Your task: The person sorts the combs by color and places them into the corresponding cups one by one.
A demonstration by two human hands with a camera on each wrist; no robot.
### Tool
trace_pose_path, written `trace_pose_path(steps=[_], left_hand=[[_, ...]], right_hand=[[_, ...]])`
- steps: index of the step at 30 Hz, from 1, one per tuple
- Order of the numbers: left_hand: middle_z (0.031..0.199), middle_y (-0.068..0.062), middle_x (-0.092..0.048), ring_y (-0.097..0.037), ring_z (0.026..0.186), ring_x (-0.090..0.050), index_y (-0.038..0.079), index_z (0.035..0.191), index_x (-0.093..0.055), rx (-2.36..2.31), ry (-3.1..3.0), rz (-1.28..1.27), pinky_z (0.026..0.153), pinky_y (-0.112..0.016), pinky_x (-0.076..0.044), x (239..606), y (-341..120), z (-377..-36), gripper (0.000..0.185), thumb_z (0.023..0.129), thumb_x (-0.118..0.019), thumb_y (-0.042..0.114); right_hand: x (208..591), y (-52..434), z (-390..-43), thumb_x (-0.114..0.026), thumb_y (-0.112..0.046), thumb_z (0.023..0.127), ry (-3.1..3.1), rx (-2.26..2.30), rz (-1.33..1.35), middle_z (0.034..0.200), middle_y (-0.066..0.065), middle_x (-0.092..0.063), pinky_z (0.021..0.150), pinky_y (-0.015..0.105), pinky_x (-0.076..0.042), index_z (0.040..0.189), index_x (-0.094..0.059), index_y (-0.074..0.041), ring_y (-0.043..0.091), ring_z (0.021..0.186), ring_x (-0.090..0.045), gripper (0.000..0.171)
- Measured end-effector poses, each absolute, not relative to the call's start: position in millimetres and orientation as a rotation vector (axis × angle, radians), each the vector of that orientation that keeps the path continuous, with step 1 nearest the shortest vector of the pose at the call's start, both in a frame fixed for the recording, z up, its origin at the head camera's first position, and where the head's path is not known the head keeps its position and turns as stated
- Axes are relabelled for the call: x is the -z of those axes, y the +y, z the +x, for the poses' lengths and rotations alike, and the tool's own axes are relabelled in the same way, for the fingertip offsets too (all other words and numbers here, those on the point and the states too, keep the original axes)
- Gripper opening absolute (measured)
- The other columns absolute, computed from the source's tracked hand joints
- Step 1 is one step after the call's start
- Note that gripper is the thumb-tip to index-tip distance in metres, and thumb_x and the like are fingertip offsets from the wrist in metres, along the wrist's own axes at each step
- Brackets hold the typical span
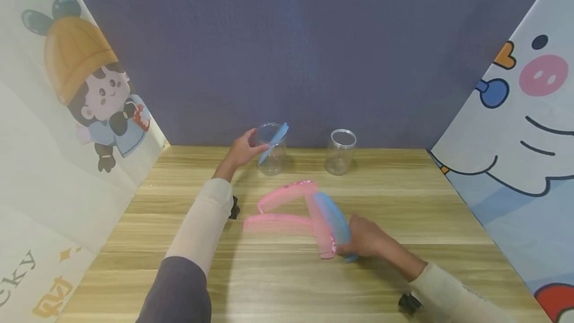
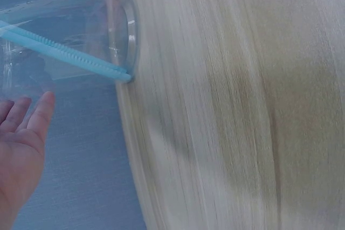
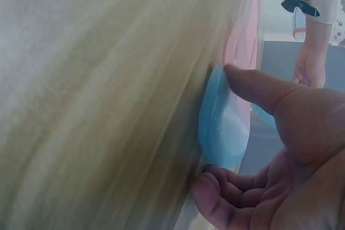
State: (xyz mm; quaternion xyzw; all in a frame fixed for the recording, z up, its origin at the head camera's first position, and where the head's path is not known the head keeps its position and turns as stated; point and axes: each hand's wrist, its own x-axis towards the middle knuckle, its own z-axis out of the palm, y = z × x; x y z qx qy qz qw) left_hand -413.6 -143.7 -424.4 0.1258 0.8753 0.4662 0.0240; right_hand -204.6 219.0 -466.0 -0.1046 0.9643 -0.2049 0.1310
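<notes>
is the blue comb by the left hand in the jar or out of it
In: the blue comb leans inside the clear jar, its top above the rim, beside the left hand.

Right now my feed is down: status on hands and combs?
Left hand open beside clear jar, blue comb inside. Right hand grips second blue comb. Pink combs alongside.

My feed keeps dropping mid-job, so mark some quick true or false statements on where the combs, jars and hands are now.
1. A blue comb stands in the left jar. True.
2. The right jar holds a pink comb. False: it holds nothing.
3. The right hand grips a blue comb on the table. True.
4. The left hand lies flat on the table. False: it is raised beside the left jar.
5. Pink combs lie between the hands. True.
</notes>
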Motion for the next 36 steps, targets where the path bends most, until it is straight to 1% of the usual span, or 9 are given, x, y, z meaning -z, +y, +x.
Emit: trace_pose_path(steps=[4,8,11,13,19,23,27,31,36], left_hand=[[0.167,-0.015,-0.031,-0.038,0.145,-0.045,0.012,0.163,-0.021,-1.434,2.71,0.384,0.115,-0.052,-0.046,424.7,-143.9,-413.1,0.093,0.094,-0.071,0.049],[0.167,-0.015,-0.03,-0.038,0.145,-0.044,0.012,0.163,-0.021,-1.433,2.697,0.373,0.115,-0.052,-0.045,425.6,-143.5,-411.4,0.091,0.095,-0.071,0.045],[0.167,-0.015,-0.03,-0.038,0.145,-0.045,0.012,0.163,-0.021,-1.44,2.694,0.371,0.115,-0.053,-0.046,426.3,-143.6,-410.5,0.091,0.095,-0.071,0.045],[0.167,-0.015,-0.03,-0.038,0.145,-0.045,0.012,0.163,-0.021,-1.445,2.695,0.374,0.114,-0.053,-0.046,426.4,-143.8,-410.5,0.09,0.095,-0.071,0.045],[0.167,-0.013,-0.029,-0.037,0.146,-0.045,0.014,0.164,-0.021,-1.434,2.697,0.384,0.114,-0.052,-0.047,423.8,-143.8,-410.6,0.091,0.095,-0.07,0.048],[0.168,-0.013,-0.029,-0.038,0.145,-0.045,0.013,0.164,-0.021,-1.448,2.69,0.386,0.114,-0.052,-0.047,421.4,-143.6,-410.0,0.091,0.094,-0.07,0.047],[0.167,-0.015,-0.03,-0.039,0.145,-0.045,0.012,0.163,-0.022,-1.469,2.684,0.396,0.114,-0.053,-0.047,420.6,-143.7,-410.3,0.091,0.095,-0.071,0.045],[0.167,-0.015,-0.029,-0.039,0.145,-0.045,0.012,0.163,-0.021,-1.473,2.68,0.4,0.114,-0.053,-0.047,421.3,-144.6,-411.0,0.091,0.095,-0.071,0.045],[0.168,-0.014,-0.029,-0.038,0.146,-0.044,0.013,0.163,-0.021,-1.478,2.666,0.392,0.115,-0.053,-0.046,422.2,-145.3,-411.4,0.091,0.095,-0.071,0.046]], right_hand=[[465.6,220.8,-206.5,-0.087,-0.027,0.066,2.818,0.543,-0.29,0.075,0.007,-0.052,0.053,0.031,-0.044,0.085,-0.053,-0.002,0.021,0.065,-0.05,0.047],[466.0,225.1,-209.3,-0.08,-0.018,0.058,2.82,0.527,-0.254,0.076,0.007,-0.052,0.052,0.03,-0.044,0.078,-0.052,-0.006,0.021,0.065,-0.05,0.036],[465.8,229.0,-212.4,-0.078,-0.018,0.056,2.85,0.53,-0.243,0.078,0.008,-0.053,0.053,0.031,-0.046,0.077,-0.053,-0.005,0.022,0.066,-0.051,0.035],[465.9,232.4,-215.6,-0.08,-0.018,0.057,2.872,0.545,-0.238,0.081,0.009,-0.055,0.055,0.032,-0.048,0.082,-0.056,-0.003,0.023,0.069,-0.053,0.038],[464.1,243.6,-222.3,-0.083,-0.017,0.064,2.843,0.649,-0.18,0.094,0.013,-0.064,0.071,0.039,-0.057,0.11,-0.058,0.006,0.025,0.083,-0.061,0.058],[458.1,250.0,-224.8,-0.082,-0.013,0.068,2.836,0.696,-0.181,0.098,0.017,-0.065,0.077,0.046,-0.059,0.113,-0.057,0.01,0.028,0.089,-0.063,0.056],[451.9,254.9,-227.0,-0.081,-0.01,0.067,2.839,0.725,-0.21,0.099,0.019,-0.066,0.077,0.046,-0.058,0.114,-0.056,0.012,0.03,0.09,-0.063,0.057],[447.3,260.8,-229.3,-0.081,-0.009,0.068,2.827,0.762,-0.209,0.106,0.022,-0.068,0.076,0.045,-0.058,0.124,-0.055,0.008,0.032,0.093,-0.066,0.064],[442.8,271.2,-234.2,-0.082,-0.013,0.076,2.809,0.831,-0.145,0.119,0.029,-0.067,0.073,0.041,-0.058,0.135,-0.054,0.003,0.036,0.1,-0.067,0.066]])
